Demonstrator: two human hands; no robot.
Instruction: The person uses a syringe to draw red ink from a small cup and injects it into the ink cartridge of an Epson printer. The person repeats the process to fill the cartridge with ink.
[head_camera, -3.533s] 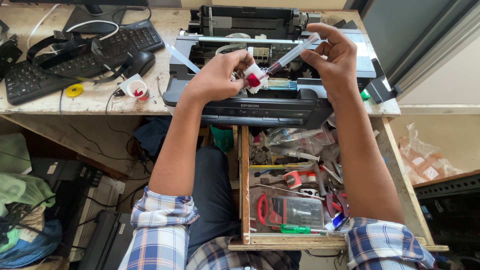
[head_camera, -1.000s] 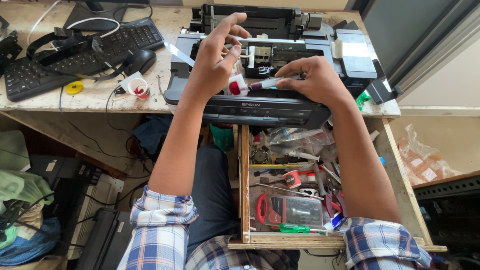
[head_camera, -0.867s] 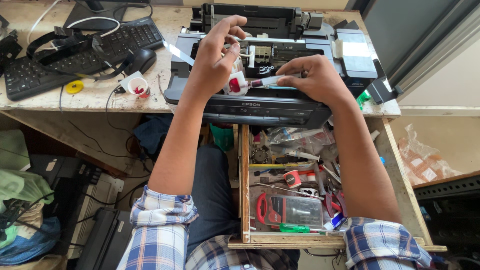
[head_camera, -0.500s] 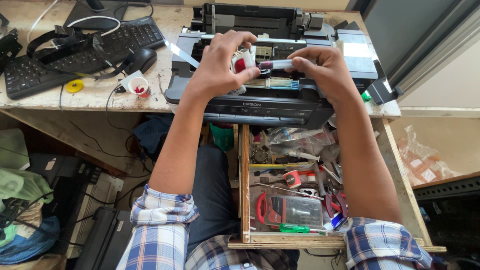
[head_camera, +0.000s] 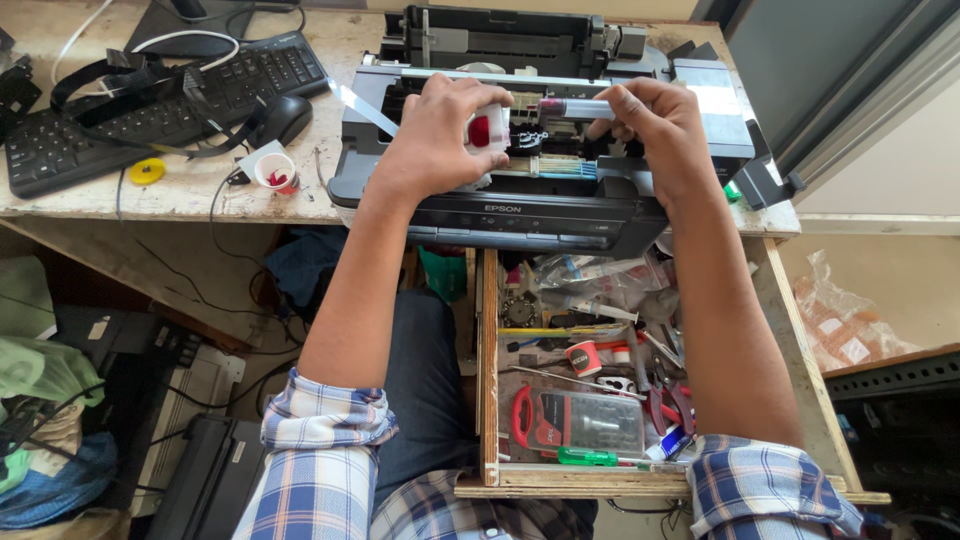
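An open black printer (head_camera: 540, 215) sits on the worn desk before me. My left hand (head_camera: 432, 140) grips a small white bottle of red ink (head_camera: 484, 131) over the printer's open middle. My right hand (head_camera: 655, 125) pinches a clear syringe (head_camera: 572, 106) that lies level, its tip pointing left at the bottle. Whether tip and bottle touch, I cannot tell. Both hands hover just above the printer's cartridge carriage (head_camera: 555, 165).
A black keyboard (head_camera: 150, 110), a mouse (head_camera: 280, 118), a yellow tape roll (head_camera: 147, 171) and a small white cup (head_camera: 273, 170) lie left of the printer. Below it an open wooden drawer (head_camera: 487, 400) holds several tools and a red-edged case (head_camera: 585, 425). A plastic bag (head_camera: 835, 320) lies at right.
Both hands came down from in front of the printer and moved back over its open top. The syringe went from tilted upward to lying level next to the bottle.
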